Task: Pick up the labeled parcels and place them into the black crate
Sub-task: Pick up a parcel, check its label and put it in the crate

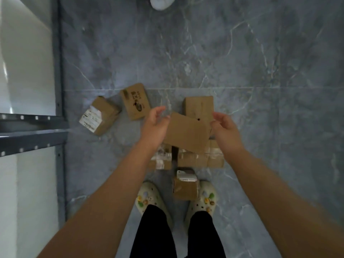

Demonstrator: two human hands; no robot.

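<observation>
Above a grey marble floor (223, 53), a person's left hand (155, 123) and right hand (224, 127) clamp a plain cardboard parcel (187, 132) by its sides. More parcels lie below, one white-labelled box (98, 116) at far left beside a metal shelf (33, 135).

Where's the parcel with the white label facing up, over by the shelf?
On the floor at left, the white-labelled parcel lies beside the shelf frame.

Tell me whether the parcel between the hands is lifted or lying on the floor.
Lifted: the cardboard parcel sits tilted above the floor parcels, overlapping them.
</observation>
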